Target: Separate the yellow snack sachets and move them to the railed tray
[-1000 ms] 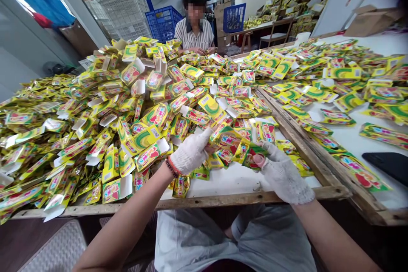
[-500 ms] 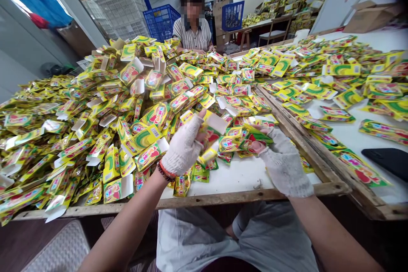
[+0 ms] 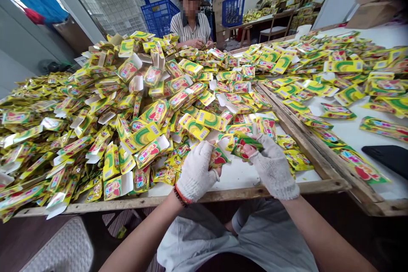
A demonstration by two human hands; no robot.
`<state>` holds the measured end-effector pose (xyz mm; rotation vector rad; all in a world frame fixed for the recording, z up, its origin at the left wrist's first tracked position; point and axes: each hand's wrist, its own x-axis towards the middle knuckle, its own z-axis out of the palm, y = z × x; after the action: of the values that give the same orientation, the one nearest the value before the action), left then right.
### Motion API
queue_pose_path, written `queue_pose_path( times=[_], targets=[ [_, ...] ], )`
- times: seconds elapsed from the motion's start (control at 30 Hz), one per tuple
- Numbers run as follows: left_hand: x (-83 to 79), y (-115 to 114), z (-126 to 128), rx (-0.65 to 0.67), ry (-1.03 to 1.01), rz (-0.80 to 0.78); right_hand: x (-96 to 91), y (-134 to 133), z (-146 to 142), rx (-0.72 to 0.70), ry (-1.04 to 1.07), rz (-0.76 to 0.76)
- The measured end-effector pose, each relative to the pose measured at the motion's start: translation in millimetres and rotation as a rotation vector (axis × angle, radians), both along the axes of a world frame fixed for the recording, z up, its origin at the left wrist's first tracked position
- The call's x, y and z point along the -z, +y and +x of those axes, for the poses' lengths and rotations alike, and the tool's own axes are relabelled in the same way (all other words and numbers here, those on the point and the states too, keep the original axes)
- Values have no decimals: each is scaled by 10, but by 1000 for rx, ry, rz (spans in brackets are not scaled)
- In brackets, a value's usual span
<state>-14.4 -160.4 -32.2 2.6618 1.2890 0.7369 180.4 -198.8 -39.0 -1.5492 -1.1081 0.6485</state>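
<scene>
Both my hands wear white knit gloves and meet over the near edge of the table [image 3: 242, 190]. My left hand [image 3: 196, 171] is closed on a small yellow and red sachet [image 3: 218, 158]. My right hand [image 3: 273, 165] is closed on a bunch of green and red sachets [image 3: 245, 144]. The two hands almost touch, with the sachets between them. Just behind them lies a big heap of yellow cartons [image 3: 140, 97] and loose sachets.
A second table [image 3: 353, 136] at the right holds more yellow packs and a black phone [image 3: 387, 156]. A person in a striped shirt [image 3: 190, 29] works at the far side. Blue baskets [image 3: 159, 13] and white crates [image 3: 114, 0] stand behind.
My left hand dropped from the heap and drew back toward the table edge, closing on a sachet. My right hand moved left with its bunch, so the hands came together.
</scene>
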Motion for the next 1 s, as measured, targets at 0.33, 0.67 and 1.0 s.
queue_pose_path(
  times=[0.33,0.67,1.0],
  targets=[
    [-149,-45,-5,293,223,-188,-43,-47,205,-484,-564,-76],
    [-79,-85,40,86,308,-117,-4,-84,183,-374,-421,-66],
    [-39,-138,108,98,236,-115,-1,-143,13,-328,-319,-27]
  ],
)
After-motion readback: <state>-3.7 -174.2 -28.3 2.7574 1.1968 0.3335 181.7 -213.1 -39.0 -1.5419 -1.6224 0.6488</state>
